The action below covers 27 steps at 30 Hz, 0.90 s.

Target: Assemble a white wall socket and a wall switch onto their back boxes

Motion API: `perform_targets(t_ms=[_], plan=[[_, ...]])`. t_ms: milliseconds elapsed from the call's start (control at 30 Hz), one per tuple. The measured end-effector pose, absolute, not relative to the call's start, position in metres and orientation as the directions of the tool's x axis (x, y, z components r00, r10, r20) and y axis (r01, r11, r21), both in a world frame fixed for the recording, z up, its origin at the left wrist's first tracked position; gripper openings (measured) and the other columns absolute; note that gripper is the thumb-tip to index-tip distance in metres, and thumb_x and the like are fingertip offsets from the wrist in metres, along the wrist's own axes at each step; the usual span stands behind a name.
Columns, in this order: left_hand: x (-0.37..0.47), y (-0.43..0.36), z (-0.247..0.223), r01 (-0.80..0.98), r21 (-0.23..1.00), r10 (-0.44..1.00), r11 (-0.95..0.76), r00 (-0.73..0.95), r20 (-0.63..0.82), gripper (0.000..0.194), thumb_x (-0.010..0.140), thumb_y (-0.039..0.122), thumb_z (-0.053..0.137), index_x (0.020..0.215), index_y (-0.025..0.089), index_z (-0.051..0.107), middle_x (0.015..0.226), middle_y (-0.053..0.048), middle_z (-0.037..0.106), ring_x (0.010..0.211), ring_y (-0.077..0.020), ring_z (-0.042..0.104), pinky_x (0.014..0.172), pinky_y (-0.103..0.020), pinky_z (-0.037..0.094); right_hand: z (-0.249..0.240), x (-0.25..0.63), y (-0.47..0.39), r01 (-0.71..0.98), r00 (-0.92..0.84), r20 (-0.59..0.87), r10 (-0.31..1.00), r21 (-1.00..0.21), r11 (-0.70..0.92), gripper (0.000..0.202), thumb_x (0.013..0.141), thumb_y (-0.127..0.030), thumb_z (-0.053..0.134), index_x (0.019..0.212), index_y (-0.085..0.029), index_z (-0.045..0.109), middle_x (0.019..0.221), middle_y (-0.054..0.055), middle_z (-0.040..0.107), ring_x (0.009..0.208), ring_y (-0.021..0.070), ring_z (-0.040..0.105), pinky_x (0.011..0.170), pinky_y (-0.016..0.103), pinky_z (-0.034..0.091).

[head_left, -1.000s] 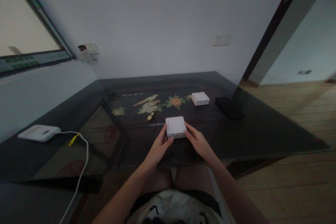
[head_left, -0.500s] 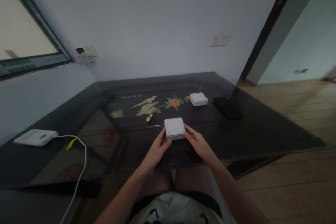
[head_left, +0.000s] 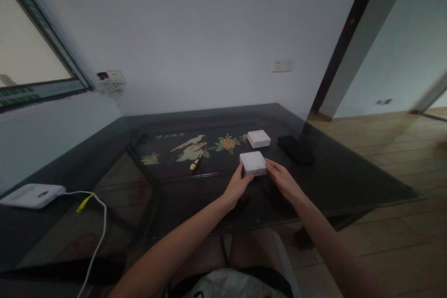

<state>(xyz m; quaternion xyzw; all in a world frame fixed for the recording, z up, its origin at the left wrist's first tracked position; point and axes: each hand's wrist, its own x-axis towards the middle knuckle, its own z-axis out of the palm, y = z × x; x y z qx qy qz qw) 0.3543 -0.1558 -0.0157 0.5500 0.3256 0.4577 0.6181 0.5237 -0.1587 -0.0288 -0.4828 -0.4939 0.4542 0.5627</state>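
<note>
Between both hands is a square white wall switch (head_left: 253, 162) with a thick body. My left hand (head_left: 239, 185) grips its left side, the thumb at the front edge. On the right side, the fingers of my right hand (head_left: 282, 179) close against it. Just behind it on the dark table lies a second white block, a wall socket (head_left: 259, 138) with small holes in its face. A small yellow and black tool (head_left: 196, 163) rests farther left; its exact kind is hard to make out.
The glossy dark table (head_left: 209, 214) bears a bird-and-flower picture. A black phone-like object (head_left: 296, 150) lies on the right. At the left is a white device (head_left: 33, 195) with a white cable (head_left: 101, 237) and yellow tag running off the front edge. Wall sockets (head_left: 283, 65) are behind.
Both hands have carried the white wall switch to the right and slightly away, closer to the socket. The whole view has shifted a little.
</note>
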Motion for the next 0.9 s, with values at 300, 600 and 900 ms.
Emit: perform_targets(t_ms=[300, 600, 900], plan=[[0.422, -0.121, -0.016, -0.242, 0.967, 0.938, -0.076, 0.312, 0.152, 0.062, 0.069, 0.0, 0.056, 0.129, 0.015, 0.05, 0.131, -0.01, 0.058, 0.123, -0.023, 0.051, 0.11, -0.037, 0.033, -0.021, 0.588, -0.119, -0.057, 0.244, 0.056, 0.968, -0.996, 0.072, 0.023, 0.076, -0.038, 0.065, 0.086, -0.019, 0.072, 0.095, 0.009, 0.074, 0.096, 0.0256, 0.067, 0.092, 0.042, 0.051], [0.442, -0.107, -0.018, -0.221, 0.971, 0.953, -0.09, 0.265, 0.149, 0.061, 0.068, 0.001, 0.055, 0.128, 0.009, 0.048, 0.133, -0.016, 0.055, 0.124, -0.0238, 0.051, 0.11, -0.035, 0.032, -0.027, 0.601, -0.101, -0.029, 0.286, 0.072, 0.956, -0.996, 0.084, 0.021, 0.078, -0.033, 0.063, 0.09, -0.018, 0.072, 0.097, 0.007, 0.074, 0.09, 0.0225, 0.068, 0.092, 0.039, 0.051], [0.444, -0.098, -0.029, -0.232, 0.967, 0.951, -0.102, 0.261, 0.163, 0.06, 0.068, 0.002, 0.056, 0.127, 0.012, 0.049, 0.133, -0.013, 0.055, 0.124, -0.0228, 0.051, 0.109, -0.035, 0.034, -0.038, 0.607, -0.091, -0.012, 0.271, 0.094, 0.958, -0.995, 0.101, 0.031, 0.077, -0.037, 0.065, 0.099, -0.016, 0.07, 0.103, 0.008, 0.072, 0.095, 0.0215, 0.067, 0.093, 0.038, 0.049]])
